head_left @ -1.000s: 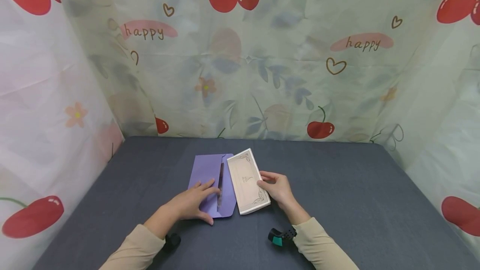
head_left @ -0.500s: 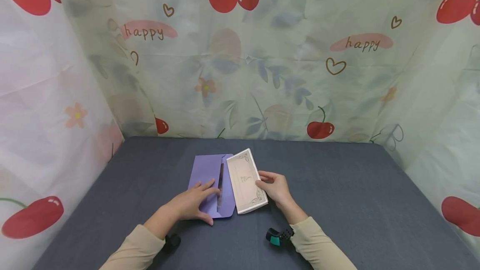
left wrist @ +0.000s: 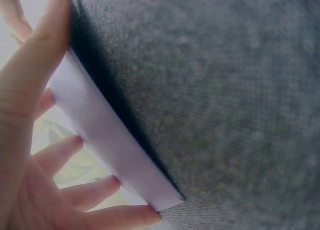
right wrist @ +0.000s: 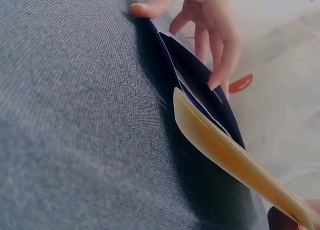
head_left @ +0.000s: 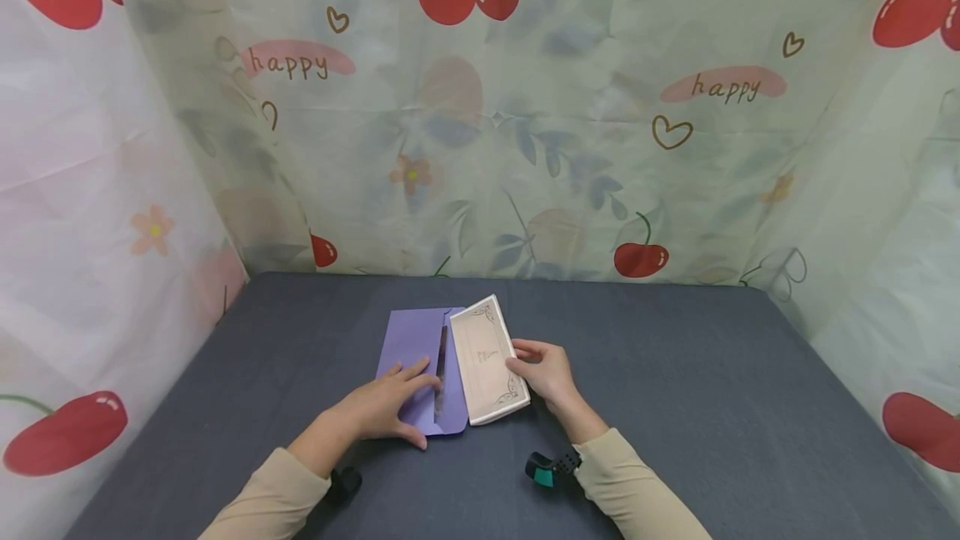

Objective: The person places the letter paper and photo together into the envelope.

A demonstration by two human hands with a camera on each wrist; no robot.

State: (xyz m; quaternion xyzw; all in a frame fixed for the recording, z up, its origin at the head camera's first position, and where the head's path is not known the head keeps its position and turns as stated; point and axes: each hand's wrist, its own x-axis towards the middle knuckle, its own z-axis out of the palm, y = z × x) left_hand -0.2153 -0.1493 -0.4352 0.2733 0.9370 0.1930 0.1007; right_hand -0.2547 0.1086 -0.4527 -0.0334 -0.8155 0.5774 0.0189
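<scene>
A purple envelope [head_left: 414,330] lies on the dark cloth, its slit-like mouth parted along the right side. My left hand [head_left: 381,405] rests on it with spread fingers, the index fingertip at the mouth and the thumb by the near edge. In the left wrist view, those fingers reach across the envelope [left wrist: 110,135]. My right hand [head_left: 551,373] pinches a cream card [head_left: 486,357] with scrollwork corners by its right edge. The card is tilted and overlaps the envelope's right part. In the right wrist view, the layered card [right wrist: 225,157] has one end close to the envelope's open mouth.
A dark grey cloth [head_left: 675,390] covers the table. Behind it hangs a cherry-print curtain [head_left: 555,148], with more curtain at both sides. A black band with a teal patch [head_left: 543,477] is at the right wrist.
My right hand has shifted the card slightly left, further over the envelope. The left hand and the envelope have stayed in place.
</scene>
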